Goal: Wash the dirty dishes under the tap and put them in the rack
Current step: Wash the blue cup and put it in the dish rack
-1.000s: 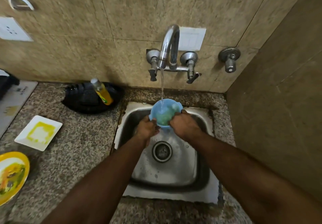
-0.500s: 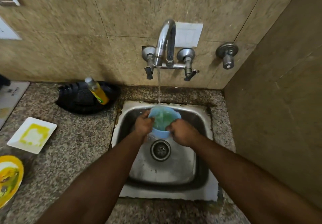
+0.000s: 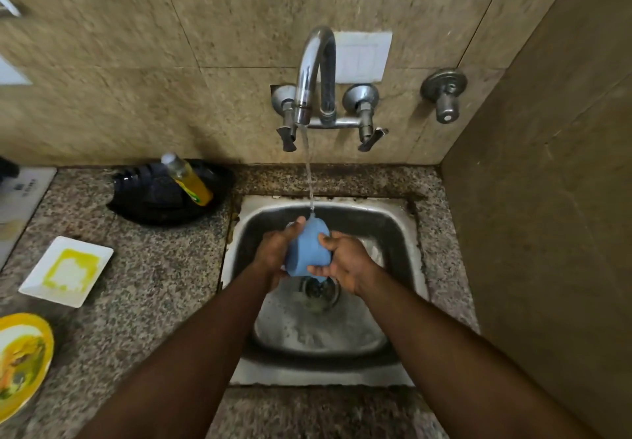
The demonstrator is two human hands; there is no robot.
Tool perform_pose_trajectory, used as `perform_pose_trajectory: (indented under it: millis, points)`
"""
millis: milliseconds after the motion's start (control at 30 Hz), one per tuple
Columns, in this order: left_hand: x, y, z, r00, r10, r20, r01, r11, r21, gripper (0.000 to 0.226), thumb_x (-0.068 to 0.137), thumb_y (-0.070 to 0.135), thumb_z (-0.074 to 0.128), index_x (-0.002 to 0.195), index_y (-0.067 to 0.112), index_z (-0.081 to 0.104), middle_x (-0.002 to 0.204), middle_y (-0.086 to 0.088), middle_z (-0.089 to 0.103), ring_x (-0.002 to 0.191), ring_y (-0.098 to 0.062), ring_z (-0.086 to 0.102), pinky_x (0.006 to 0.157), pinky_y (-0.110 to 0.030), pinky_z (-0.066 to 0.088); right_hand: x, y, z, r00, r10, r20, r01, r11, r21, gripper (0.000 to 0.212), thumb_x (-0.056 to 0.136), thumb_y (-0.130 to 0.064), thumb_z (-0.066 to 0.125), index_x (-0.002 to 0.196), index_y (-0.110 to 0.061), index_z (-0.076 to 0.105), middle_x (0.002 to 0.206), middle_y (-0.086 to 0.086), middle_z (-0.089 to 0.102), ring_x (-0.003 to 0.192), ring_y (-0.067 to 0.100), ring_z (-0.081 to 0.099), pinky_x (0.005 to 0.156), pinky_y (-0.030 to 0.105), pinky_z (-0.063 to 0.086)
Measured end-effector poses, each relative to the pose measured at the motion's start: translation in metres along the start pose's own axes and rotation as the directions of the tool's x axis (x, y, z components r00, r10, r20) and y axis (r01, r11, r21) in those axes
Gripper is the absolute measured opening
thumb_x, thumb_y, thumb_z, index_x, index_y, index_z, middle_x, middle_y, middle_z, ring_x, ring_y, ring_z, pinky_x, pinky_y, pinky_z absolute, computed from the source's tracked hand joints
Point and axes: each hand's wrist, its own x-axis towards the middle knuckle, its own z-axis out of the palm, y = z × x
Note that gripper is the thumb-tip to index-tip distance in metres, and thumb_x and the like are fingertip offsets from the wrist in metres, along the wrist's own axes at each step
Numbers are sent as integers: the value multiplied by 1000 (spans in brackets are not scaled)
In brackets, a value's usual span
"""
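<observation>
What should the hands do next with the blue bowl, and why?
Probably keep turning the blue bowl under the stream: it lies tipped between left hand and right hand, water from the tap striking only its upper edge, so its outside likely isn't fully rinsed.

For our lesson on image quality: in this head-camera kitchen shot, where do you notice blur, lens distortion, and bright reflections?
Head view: the upper-left wall tiles smear with motion blur, while the blue cup and the tap stay fairly sharp; the wide-angle lens bows the counter edges and stretches the forearms towards the bottom corners; soft highlights sit on the tap's chrome curve and on the wet sink floor.
</observation>
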Motion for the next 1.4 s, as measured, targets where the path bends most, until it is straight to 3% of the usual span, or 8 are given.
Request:
perform_pose_trajectory:
  millis: [133,233,333,467,667,933,1200,1400]
  points:
    - [4,-3,-2,993,-22,113,46,975,-216,73,80,55,75,122,-4,68,113,-26,71,87,-38,71,71,-39,59,-10,-16,15,954,-204,220,291,810,-509,31,95,-8,65,126,-14,59,117,19,67,97,39,69,73,50,60]
    - [3,4,-7,992,-15,129,68,907,-415,64,95,55,57,124,0,72,130,-28,66,113,-43,66,103,-50,51,-10,-41,11,807,-352,474,446,-161,-880,42,82,-44,70,120,-26,66,114,5,70,101,27,67,83,41,57]
    - [8,14,-8,985,-5,170,98,836,-540,69,98,61,47,127,1,68,140,-27,60,125,-42,59,117,-53,37,-8,-55,10,720,-266,641,476,-483,-735,56,71,-62,60,116,-29,64,118,2,67,110,27,62,94,42,50]
    - [8,37,-2,974,28,224,109,808,-578,68,99,62,44,111,4,77,122,-26,71,112,-42,67,109,-55,43,5,-62,3,748,-165,642,454,-578,-678,83,73,-50,68,148,-24,44,151,2,50,144,23,39,116,50,30]
    - [5,52,8,962,185,202,-39,822,-568,64,91,61,62,124,7,74,133,-23,67,121,-40,66,110,-62,44,12,-78,22,779,-231,583,354,-606,-712,44,91,-38,57,132,-21,60,135,4,63,132,23,53,119,41,23]
    - [2,36,9,947,279,159,-131,788,-601,80,78,49,78,143,7,56,143,-27,57,131,-43,56,114,-63,39,-9,-69,23,652,-331,682,469,-530,-706,17,85,-29,60,94,-19,72,91,5,74,84,29,69,66,29,44]
    - [-1,30,-2,962,114,247,45,829,-557,62,86,56,57,135,19,64,128,-18,69,110,-38,66,88,-58,55,-9,-77,26,796,-196,573,247,-758,-603,79,79,-29,72,149,-7,42,148,14,50,134,31,48,117,39,36]
    - [-5,40,1,986,84,142,-9,886,-463,52,91,41,55,127,6,68,107,-19,75,87,-33,72,72,-42,60,-7,-68,31,852,-116,510,293,-702,-650,53,104,-19,47,154,-7,35,159,18,35,144,32,39,118,38,31]
